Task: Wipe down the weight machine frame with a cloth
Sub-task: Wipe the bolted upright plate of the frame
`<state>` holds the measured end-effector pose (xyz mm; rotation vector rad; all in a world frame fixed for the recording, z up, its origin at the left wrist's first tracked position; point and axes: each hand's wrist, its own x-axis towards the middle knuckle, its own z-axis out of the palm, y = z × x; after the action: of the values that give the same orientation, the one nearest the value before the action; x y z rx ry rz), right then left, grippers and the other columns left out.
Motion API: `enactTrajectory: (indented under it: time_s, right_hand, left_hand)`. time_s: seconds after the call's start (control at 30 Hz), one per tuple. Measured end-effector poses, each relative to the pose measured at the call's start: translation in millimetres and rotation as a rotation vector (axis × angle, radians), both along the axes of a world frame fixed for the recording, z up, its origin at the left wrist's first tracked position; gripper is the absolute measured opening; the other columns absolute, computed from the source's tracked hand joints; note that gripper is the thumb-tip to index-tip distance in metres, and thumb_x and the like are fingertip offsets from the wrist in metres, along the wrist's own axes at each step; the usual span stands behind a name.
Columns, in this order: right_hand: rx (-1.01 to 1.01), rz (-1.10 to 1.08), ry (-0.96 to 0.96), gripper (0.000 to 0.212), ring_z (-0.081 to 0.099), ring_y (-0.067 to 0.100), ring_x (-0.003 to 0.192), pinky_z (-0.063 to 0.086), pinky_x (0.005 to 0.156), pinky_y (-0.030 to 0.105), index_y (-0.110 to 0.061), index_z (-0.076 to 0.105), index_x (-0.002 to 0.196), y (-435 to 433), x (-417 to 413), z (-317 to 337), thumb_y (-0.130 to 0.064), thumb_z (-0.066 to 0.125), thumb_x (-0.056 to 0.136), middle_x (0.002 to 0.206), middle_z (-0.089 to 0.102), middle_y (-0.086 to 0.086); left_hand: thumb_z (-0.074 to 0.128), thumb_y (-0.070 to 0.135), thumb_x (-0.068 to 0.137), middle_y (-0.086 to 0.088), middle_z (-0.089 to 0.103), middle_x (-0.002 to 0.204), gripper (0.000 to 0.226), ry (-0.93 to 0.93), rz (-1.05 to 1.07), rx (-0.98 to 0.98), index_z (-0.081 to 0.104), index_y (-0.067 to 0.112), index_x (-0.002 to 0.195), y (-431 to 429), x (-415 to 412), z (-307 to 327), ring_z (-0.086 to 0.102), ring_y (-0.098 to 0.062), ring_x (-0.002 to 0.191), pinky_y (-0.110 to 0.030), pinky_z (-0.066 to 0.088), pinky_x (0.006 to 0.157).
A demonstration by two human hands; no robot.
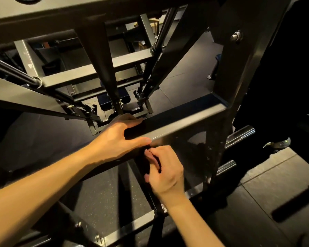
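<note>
The black weight machine frame fills the view from above. One horizontal beam point(185, 122) runs from the centre to an upright post point(239, 77) on the right. A dark cloth point(134, 131) lies draped over the beam's left end and is hard to tell apart from the black metal. My left hand point(118, 138) grips the beam over the cloth, with fingers on the far side and thumb on the near edge. Just below it, my right hand point(166, 173) has curled fingers pinching the cloth's hanging part against the frame's near face.
Two chrome weight pegs point(243, 134) stick out right of the post. Slanted guide rods point(157, 43) and cross bars crowd the space behind the beam. Black rubber floor tiles point(268, 189) lie below. A person's shoe point(282, 142) stands at the right.
</note>
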<state>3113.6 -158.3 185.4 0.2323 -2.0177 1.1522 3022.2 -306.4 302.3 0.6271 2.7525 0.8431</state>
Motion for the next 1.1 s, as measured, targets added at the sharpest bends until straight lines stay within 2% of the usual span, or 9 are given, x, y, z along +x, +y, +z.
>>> enactTrajectory:
  time_s: [0.23, 0.4, 0.5, 0.57, 0.7, 0.83, 0.93, 1.0, 1.1]
  right_hand:
    - [-0.393, -0.480, -0.071, 0.011, 0.055, -0.010, 0.092, 0.042, 0.079, 0.005, -0.003, 0.063, 0.099, 66.5, -24.2, 23.0, 0.004, 0.066, 0.091, 0.097, 0.061, 0.006]
    - [-0.178, -0.086, -0.042, 0.012, 0.063, 0.016, 0.083, 0.054, 0.068, 0.036, -0.011, 0.065, 0.098, -14.9, 2.1, 10.3, 0.000, 0.065, 0.092, 0.093, 0.061, 0.001]
    - [0.059, 0.057, -0.039, 0.011, 0.063, 0.016, 0.090, 0.055, 0.076, 0.032, -0.007, 0.069, 0.103, 9.5, 1.5, 9.8, -0.003, 0.065, 0.094, 0.099, 0.065, 0.004]
    - [-0.058, -0.066, -0.104, 0.017, 0.061, 0.010, 0.093, 0.054, 0.082, 0.028, -0.008, 0.067, 0.105, 42.0, -4.1, 16.5, 0.001, 0.067, 0.091, 0.103, 0.063, 0.003]
    - [-0.300, -0.345, -0.134, 0.014, 0.051, 0.000, 0.089, 0.041, 0.081, 0.005, 0.002, 0.062, 0.105, 75.6, -16.4, 25.8, 0.001, 0.067, 0.092, 0.102, 0.062, 0.013]
    - [-0.268, -0.114, -0.142, 0.014, 0.058, 0.002, 0.089, 0.050, 0.077, 0.016, -0.004, 0.063, 0.101, -0.4, 1.9, 19.8, 0.003, 0.069, 0.091, 0.098, 0.060, 0.005]
    - [-0.038, 0.149, -0.111, 0.007, 0.060, 0.017, 0.086, 0.053, 0.071, 0.036, -0.006, 0.067, 0.101, -52.5, 17.3, 13.6, -0.006, 0.067, 0.094, 0.096, 0.061, 0.004]
    - [0.053, 0.182, -0.098, 0.007, 0.060, 0.016, 0.087, 0.053, 0.071, 0.034, -0.008, 0.069, 0.102, -42.7, 12.0, 12.0, -0.011, 0.066, 0.097, 0.097, 0.062, 0.003]
    - [0.018, 0.060, -0.112, 0.010, 0.058, 0.012, 0.088, 0.051, 0.077, 0.024, -0.007, 0.068, 0.099, 1.3, 4.4, 19.0, -0.001, 0.068, 0.091, 0.097, 0.061, 0.003]
  left_hand:
    - [0.060, 0.072, 0.075, 0.009, 0.044, 0.157, 0.093, -0.027, -0.016, 0.010, 0.041, 0.027, 0.154, 1.3, 0.0, 0.5, 0.038, 0.004, 0.133, -0.023, 0.032, 0.109]
    - [0.061, 0.073, 0.077, 0.007, 0.046, 0.156, 0.090, -0.018, 0.025, -0.035, 0.043, 0.028, 0.153, 2.5, 1.2, 3.7, 0.044, -0.002, 0.134, -0.026, 0.037, 0.110]
    - [0.058, 0.068, 0.084, -0.003, 0.057, 0.145, 0.080, -0.007, 0.060, -0.081, 0.046, 0.025, 0.151, 4.8, 8.6, 9.6, 0.055, -0.012, 0.126, -0.033, 0.045, 0.104]
    - [0.056, 0.066, 0.088, -0.005, 0.063, 0.129, 0.074, 0.021, 0.106, -0.127, 0.052, 0.019, 0.145, -1.0, 15.0, 16.1, 0.061, -0.019, 0.106, -0.037, 0.051, 0.092]
    - [0.051, 0.075, 0.081, 0.018, 0.060, 0.096, 0.068, 0.080, 0.213, -0.183, 0.064, 0.025, 0.125, -46.7, 34.1, 26.2, 0.054, 0.000, 0.080, -0.022, 0.040, 0.065]
    - [0.060, 0.067, 0.081, 0.020, 0.054, 0.081, 0.039, 0.100, 0.347, -0.242, 0.058, 0.031, 0.094, -83.0, 56.3, 24.1, 0.052, 0.000, 0.071, -0.018, 0.034, 0.060]
    - [0.064, 0.068, 0.084, 0.018, 0.064, 0.105, 0.059, 0.133, 0.298, -0.219, 0.065, 0.025, 0.124, -99.2, 63.9, 10.3, 0.056, 0.007, 0.087, -0.012, 0.043, 0.075]
    - [0.057, 0.082, 0.082, 0.016, 0.063, 0.123, 0.081, 0.126, 0.286, -0.182, 0.061, 0.023, 0.137, -106.3, 65.0, 2.8, 0.057, 0.008, 0.104, -0.024, 0.050, 0.093]
    - [0.048, 0.089, 0.079, 0.018, 0.058, 0.129, 0.091, 0.140, 0.253, -0.160, 0.058, 0.023, 0.140, -109.9, 65.1, -1.8, 0.054, 0.010, 0.109, -0.026, 0.049, 0.095]
